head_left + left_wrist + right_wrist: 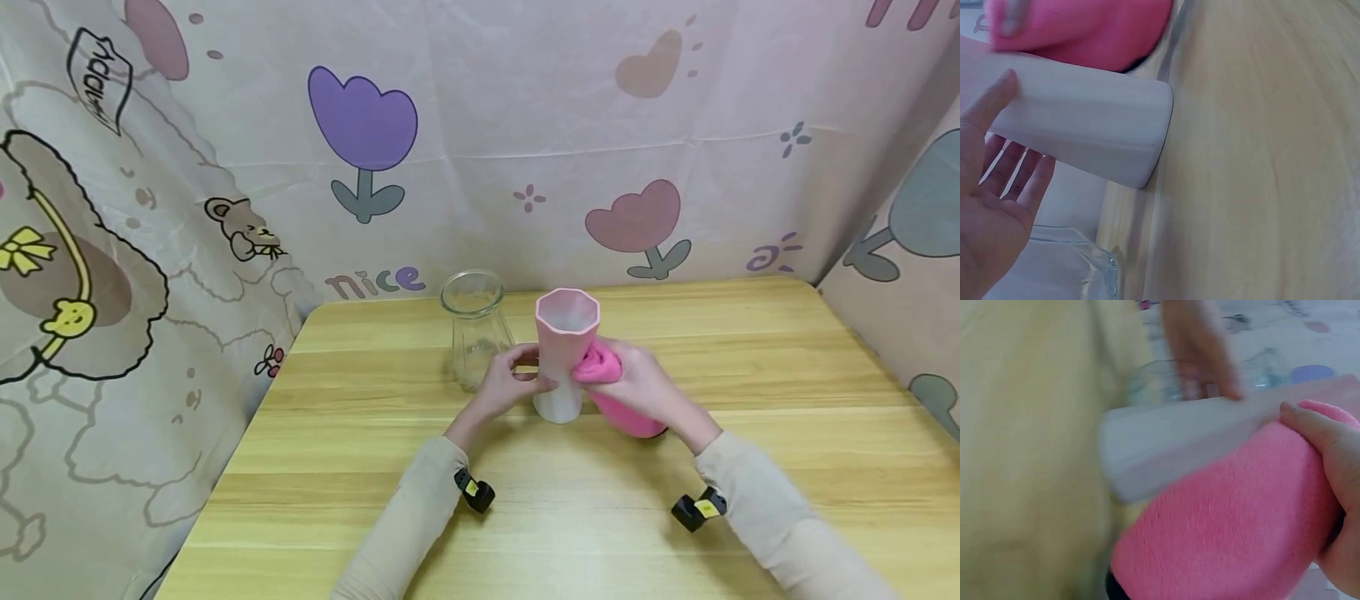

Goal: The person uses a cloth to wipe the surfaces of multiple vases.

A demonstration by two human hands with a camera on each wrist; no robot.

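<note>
A tall vase (559,367), pink at its faceted rim and fading to white at the base, stands upright on the table. My left hand (508,383) holds it from the left, thumb on the near side and fingers at the far side, as the left wrist view shows of the vase (1091,119). On the other side, my right hand (637,379) grips a bunched pink cloth (1229,519) against the vase's wall. The cloth's lower part hangs down beside the vase and has a dark edge. Its inner folds are hidden by my fingers.
A clear glass vase (474,333) with a wide round rim stands just behind my left hand. Wood-grain table (570,517) extends around both arms. A printed fabric backdrop (480,100) rises along the table's back edge and both sides.
</note>
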